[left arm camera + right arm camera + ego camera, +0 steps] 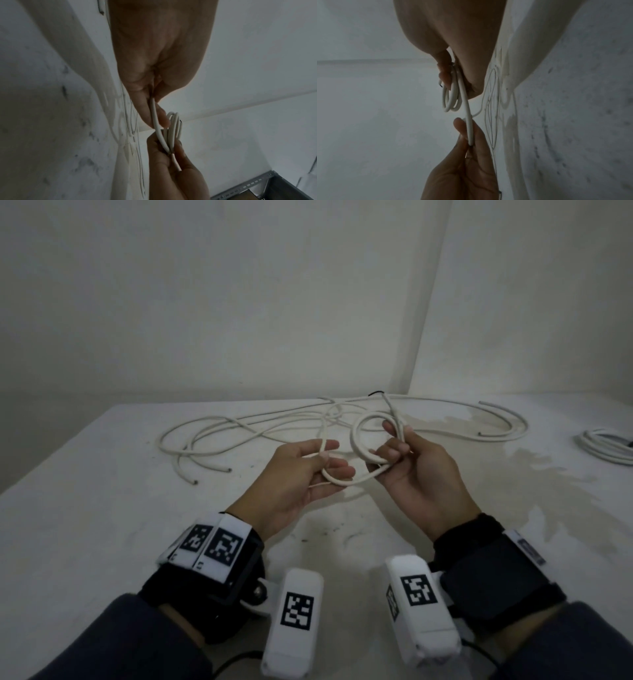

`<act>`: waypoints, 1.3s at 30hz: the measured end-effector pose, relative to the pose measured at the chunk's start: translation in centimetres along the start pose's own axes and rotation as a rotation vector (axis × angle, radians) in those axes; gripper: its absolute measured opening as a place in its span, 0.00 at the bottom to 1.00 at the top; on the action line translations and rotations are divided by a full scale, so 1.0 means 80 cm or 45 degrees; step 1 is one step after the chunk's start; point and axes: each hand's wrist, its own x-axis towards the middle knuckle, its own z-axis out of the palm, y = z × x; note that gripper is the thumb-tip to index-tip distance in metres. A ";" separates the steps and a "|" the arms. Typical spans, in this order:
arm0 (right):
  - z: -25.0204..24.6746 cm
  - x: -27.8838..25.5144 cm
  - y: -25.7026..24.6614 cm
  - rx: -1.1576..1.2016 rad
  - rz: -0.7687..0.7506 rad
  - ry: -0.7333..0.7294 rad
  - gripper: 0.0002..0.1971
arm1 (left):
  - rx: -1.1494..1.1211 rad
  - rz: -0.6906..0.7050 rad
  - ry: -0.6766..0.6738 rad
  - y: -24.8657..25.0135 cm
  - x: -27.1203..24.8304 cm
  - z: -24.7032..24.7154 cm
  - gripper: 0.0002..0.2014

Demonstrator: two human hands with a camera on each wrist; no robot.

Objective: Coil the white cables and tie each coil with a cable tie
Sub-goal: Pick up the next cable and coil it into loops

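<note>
Wrist-worn camera housings [423, 607] with black-and-white markers sit lowest in the head view, strapped over dark sleeves [113, 642]. Beyond them both hands are raised above the white counter [85, 474], palms turned inward.

The right hand [416, 474] pinches a small coil [371, 440] of white cable; its fingers [445, 75] and thumb are closed on the stacked loops, which show as several turns in the right wrist view. From that coil a strand of the same cable [346, 479] runs across to the left hand [298, 477], whose fingers [147, 108] are curled round it, pinching it against the thumb.

The rest of the cable trails away onto the counter behind the hands, where loose white cables [239, 433] sprawl in wide overlapping loops, several cut ends lying free. A dark bit [376, 393] lies at the far edge of the tangle; what it is cannot be told. Another bundle of white cable [606, 448] rests well apart at the counter's right edge.
</note>
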 end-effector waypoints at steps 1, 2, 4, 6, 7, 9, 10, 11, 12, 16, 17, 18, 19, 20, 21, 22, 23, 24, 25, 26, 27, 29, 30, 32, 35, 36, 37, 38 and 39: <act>0.000 0.001 -0.001 0.034 -0.014 0.011 0.14 | 0.028 -0.018 -0.034 -0.001 0.000 0.001 0.11; -0.001 0.001 -0.001 0.065 -0.022 0.021 0.14 | 0.045 -0.039 -0.064 -0.001 -0.001 0.001 0.11; -0.001 0.002 0.000 0.098 -0.024 0.034 0.14 | 0.085 -0.075 -0.098 -0.002 -0.001 0.001 0.11; -0.002 0.001 0.002 0.104 -0.020 0.031 0.14 | 0.134 -0.085 -0.108 -0.002 -0.002 0.000 0.11; -0.001 0.001 0.002 0.098 -0.018 0.027 0.14 | 0.148 -0.077 -0.107 -0.001 -0.001 0.000 0.11; -0.001 0.001 0.004 0.060 -0.014 0.014 0.13 | 0.152 -0.030 -0.065 0.001 -0.001 -0.002 0.11; -0.001 0.001 0.005 0.013 -0.014 0.006 0.13 | 0.163 0.018 -0.013 0.003 -0.001 -0.002 0.11; -0.001 0.001 0.006 -0.060 -0.015 -0.002 0.13 | 0.175 0.084 0.058 0.004 -0.001 -0.002 0.11; -0.001 0.000 0.008 -0.149 -0.011 -0.013 0.12 | 0.176 0.162 0.129 0.006 0.000 -0.003 0.11; 0.002 -0.004 0.015 -0.404 0.064 -0.103 0.13 | 0.302 0.403 0.248 0.006 0.005 -0.006 0.12; 0.003 -0.006 0.016 -0.444 0.073 -0.133 0.13 | 0.327 0.411 0.235 0.005 0.006 -0.007 0.13; 0.003 -0.008 0.016 -0.475 0.077 -0.167 0.14 | 0.306 0.385 0.199 0.004 0.006 -0.006 0.13; 0.004 -0.009 0.016 -0.497 0.080 -0.203 0.15 | 0.246 0.335 0.142 0.004 0.004 -0.005 0.13; 0.004 -0.011 0.016 -0.513 0.084 -0.233 0.19 | 0.164 0.289 0.072 0.004 0.002 -0.005 0.13; 0.005 -0.013 0.016 -0.518 0.091 -0.262 0.23 | 0.096 0.264 0.015 0.004 0.000 -0.005 0.13; 0.006 -0.014 0.016 -0.516 0.103 -0.290 0.25 | 0.054 0.252 -0.020 0.005 -0.001 -0.005 0.13; 0.007 -0.015 0.016 -0.515 0.114 -0.312 0.27 | 0.023 0.238 -0.037 0.006 -0.001 -0.006 0.13; 0.007 -0.016 0.016 -0.528 0.117 -0.328 0.27 | -0.014 0.216 -0.046 0.006 0.001 -0.007 0.12; 0.008 -0.016 0.016 -0.551 0.114 -0.338 0.27 | -0.055 0.194 -0.054 0.005 0.004 -0.007 0.12; 0.008 -0.017 0.016 -0.572 0.107 -0.346 0.27 | -0.101 0.175 -0.064 0.005 0.005 -0.007 0.13; 0.008 -0.016 0.016 -0.592 0.096 -0.353 0.26 | -0.147 0.158 -0.076 0.005 0.007 -0.007 0.13; 0.008 -0.017 0.018 -0.636 0.066 -0.359 0.27 | -0.218 0.127 -0.123 0.006 0.008 -0.006 0.13; 0.008 -0.017 0.019 -0.666 0.050 -0.356 0.27 | -0.233 0.110 -0.142 0.006 0.007 -0.006 0.13; 0.007 -0.017 0.021 -0.725 0.025 -0.351 0.21 | -0.215 0.094 -0.152 0.007 0.006 -0.005 0.14; 0.007 -0.018 0.021 -0.767 -0.034 -0.381 0.14 | -0.045 0.146 -0.120 0.008 0.003 -0.003 0.12; 0.005 -0.019 0.019 -0.773 -0.041 -0.406 0.20 | 0.014 0.162 -0.109 0.007 0.002 -0.003 0.12; 0.004 -0.019 0.018 -0.788 -0.050 -0.456 0.25 | 0.061 0.179 -0.100 0.006 0.002 -0.003 0.13; 0.004 -0.020 0.016 -0.812 -0.059 -0.513 0.28 | 0.094 0.194 -0.092 0.005 0.002 -0.004 0.15; 0.004 -0.021 0.015 -0.848 -0.068 -0.561 0.29 | 0.106 0.204 -0.086 0.005 0.003 -0.004 0.17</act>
